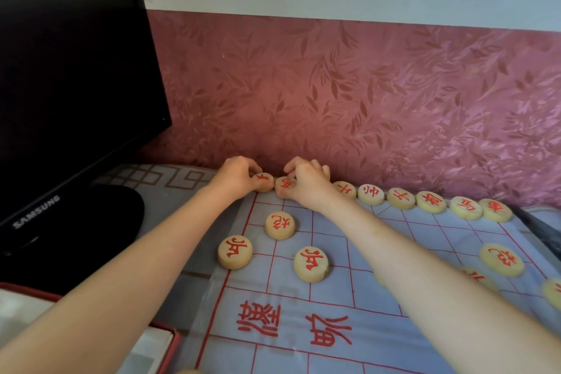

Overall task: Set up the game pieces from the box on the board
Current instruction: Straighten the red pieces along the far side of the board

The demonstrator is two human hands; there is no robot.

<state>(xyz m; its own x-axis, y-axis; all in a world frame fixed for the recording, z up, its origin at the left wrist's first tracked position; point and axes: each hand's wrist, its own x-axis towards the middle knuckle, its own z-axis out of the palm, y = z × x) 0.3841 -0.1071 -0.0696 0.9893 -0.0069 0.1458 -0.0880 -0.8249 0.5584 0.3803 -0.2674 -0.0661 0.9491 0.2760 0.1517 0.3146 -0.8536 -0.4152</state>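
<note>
Down at the lower left corner lies the box (165,340), red-edged with a pale inside; whether it has pieces in it cannot be told. Just beside it the board (379,328), a clear sheet with a red grid and red characters, lies flat on the table. Both bare forearms stretch across it, and the right one hides part of three pieces near the right edge.

Farther in, two soldier pieces (235,252) stand apart near the left edge, with a cannon piece (280,225) just behind them and another cannon piece (501,259) well apart at the right.

Along the far edge a row of six pieces (400,198) runs rightward, each close beside the next. At the far left corner, the left hand (236,174) curls its fingers round the corner piece (263,181). The right hand (306,182) pinches the second piece (285,184), which touches the first.

Left of the board stands a dark monitor (76,70) on a black round base (121,209). Behind everything is a wall with purple leaf wallpaper (364,85).
</note>
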